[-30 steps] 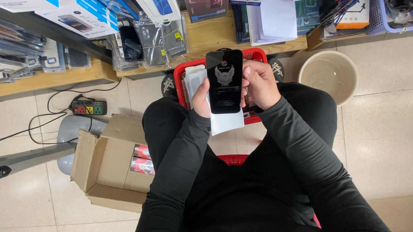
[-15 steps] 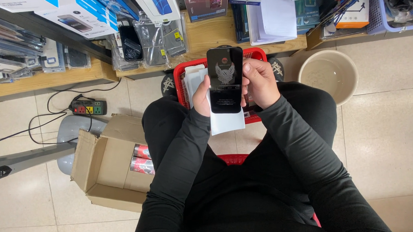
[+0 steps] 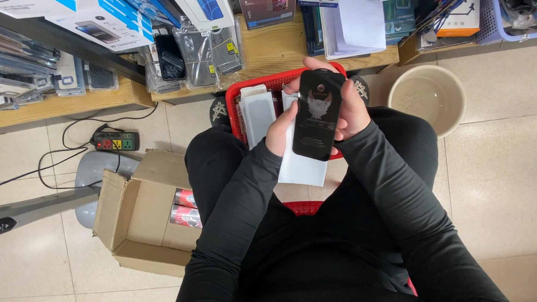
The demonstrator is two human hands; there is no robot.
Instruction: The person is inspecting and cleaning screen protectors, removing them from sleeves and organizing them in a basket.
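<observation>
Pale tiled floor (image 3: pixel 507 178) below a wooden shelf (image 3: pixel 277 52) of packaged goods. Both hands, left hand (image 3: pixel 281 129) and right hand (image 3: pixel 351 106), clamp a black sleeve (image 3: pixel 316 116) over the red basket (image 3: pixel 248 89); its long axis runs toward the shelf, tilted slightly right.

The scene is bright and evenly lit from overhead, with a slightly warm cast. Soft, short shadows lie under the open brown cardboard box (image 3: pixel 141 224) and beside the round beige plastic basin (image 3: pixel 427 98) on the pale glossy tiled floor (image 3: pixel 507 178), which shows faint sheen. The flat black glossy package (image 3: pixel 316 116) catches mild glare. Focus is sharp throughout; the black sleeves lose detail. Straight lines bow slightly toward the edges.
</observation>
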